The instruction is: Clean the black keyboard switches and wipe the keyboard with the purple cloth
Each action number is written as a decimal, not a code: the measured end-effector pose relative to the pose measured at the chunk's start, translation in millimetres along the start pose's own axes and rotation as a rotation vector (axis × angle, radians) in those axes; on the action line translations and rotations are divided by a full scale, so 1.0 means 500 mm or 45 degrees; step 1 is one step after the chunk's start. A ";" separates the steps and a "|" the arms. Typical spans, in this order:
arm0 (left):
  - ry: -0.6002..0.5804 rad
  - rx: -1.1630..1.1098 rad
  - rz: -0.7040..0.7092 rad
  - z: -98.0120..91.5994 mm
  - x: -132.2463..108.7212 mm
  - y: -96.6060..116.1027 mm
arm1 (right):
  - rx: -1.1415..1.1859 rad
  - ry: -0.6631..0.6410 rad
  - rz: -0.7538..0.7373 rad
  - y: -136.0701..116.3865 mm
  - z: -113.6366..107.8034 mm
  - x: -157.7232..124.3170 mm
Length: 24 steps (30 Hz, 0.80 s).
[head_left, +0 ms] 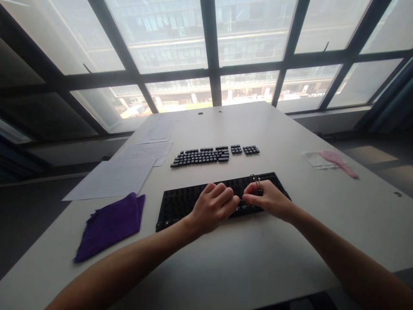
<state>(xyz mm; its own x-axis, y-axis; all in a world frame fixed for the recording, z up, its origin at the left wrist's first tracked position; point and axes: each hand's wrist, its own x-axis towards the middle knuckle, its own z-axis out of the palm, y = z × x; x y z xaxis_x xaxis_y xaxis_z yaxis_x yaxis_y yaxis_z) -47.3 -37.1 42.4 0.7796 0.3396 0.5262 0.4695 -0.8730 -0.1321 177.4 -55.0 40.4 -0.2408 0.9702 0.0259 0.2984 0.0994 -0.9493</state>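
Working over the black keyboard on the white table | left hand curled, can't tell if it holds anything | right hand pinching a thin wire tool | most keys look off, lying in groups behind | a few front keys seem left on

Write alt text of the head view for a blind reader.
A person's left hand and right hand nearly meet over a black keyboard on a white table by windows. Farther back, keycaps lie in rows; purple cloth and papers lie left, a pink handled item right.
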 end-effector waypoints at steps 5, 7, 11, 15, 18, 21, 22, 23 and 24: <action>0.005 -0.350 -0.192 0.023 0.005 -0.020 | -0.019 0.013 0.012 0.011 -0.001 0.004; -0.040 -0.586 -0.369 0.030 0.011 -0.031 | -0.146 0.015 -0.078 0.013 -0.004 0.005; -0.186 -0.853 -0.512 0.044 0.011 -0.050 | -0.410 -0.025 -0.196 0.016 -0.006 0.007; -0.267 -0.851 -0.489 0.055 0.002 -0.058 | -0.578 -0.032 -0.274 0.022 -0.001 0.008; -0.309 -0.805 -0.462 0.058 -0.002 -0.060 | -0.668 -0.033 -0.284 0.029 0.005 0.011; -0.342 -0.798 -0.441 0.056 0.000 -0.061 | -0.717 -0.021 -0.276 0.034 0.009 0.011; -0.351 -0.808 -0.436 0.055 0.000 -0.060 | -0.733 -0.015 -0.267 0.034 0.010 0.011; -0.360 -0.820 -0.432 0.054 0.001 -0.060 | -0.751 -0.008 -0.256 0.034 0.011 0.010; -0.370 -0.829 -0.429 0.053 0.002 -0.060 | -0.769 -0.003 -0.245 0.034 0.011 0.010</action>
<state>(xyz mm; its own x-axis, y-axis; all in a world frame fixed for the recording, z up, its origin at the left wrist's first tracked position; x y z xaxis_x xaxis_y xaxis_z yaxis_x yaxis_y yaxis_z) -49.8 -1.3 24.4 0.7577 0.6218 0.1981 0.4325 -0.7058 0.5610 176.1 -49.9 22.6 -0.3440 0.9222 0.1768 0.7179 0.3797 -0.5835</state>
